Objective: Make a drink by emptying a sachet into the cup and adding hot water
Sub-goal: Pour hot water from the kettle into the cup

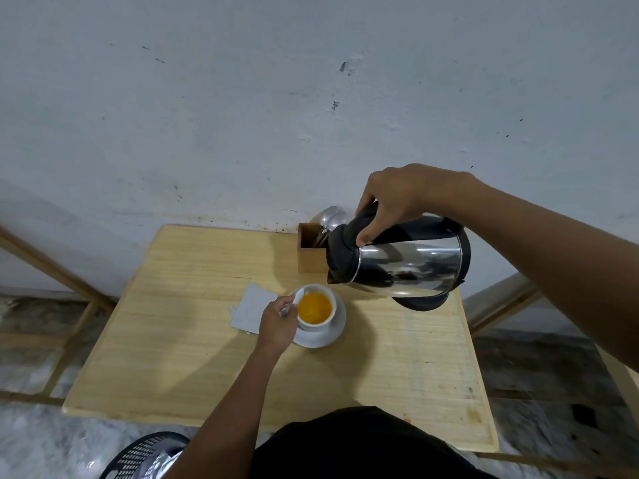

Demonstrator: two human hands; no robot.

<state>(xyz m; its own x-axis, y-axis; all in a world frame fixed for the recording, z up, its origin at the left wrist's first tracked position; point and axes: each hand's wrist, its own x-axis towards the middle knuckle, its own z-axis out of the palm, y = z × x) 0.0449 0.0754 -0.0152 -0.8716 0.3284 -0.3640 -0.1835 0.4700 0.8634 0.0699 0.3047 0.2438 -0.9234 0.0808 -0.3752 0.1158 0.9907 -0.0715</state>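
A white cup [320, 326] holding orange liquid stands on a white saucer [337, 331] in the middle of the wooden table [193, 368]. My left hand [278, 321] grips the cup's handle on its left side. My right hand [403, 198] holds a steel kettle [408, 267] by its black handle, tilted with the spout pointing down and left, just above and to the right of the cup. No stream of water is visible. An opened silver sachet [250, 307] lies flat on the table left of the cup, partly under my left hand.
A small wooden box [309, 257] with metal cutlery stands at the table's back edge, behind the kettle, against the grey wall. A black plastic basket [145, 456] sits on the floor at lower left. Wooden frame bars flank the table.
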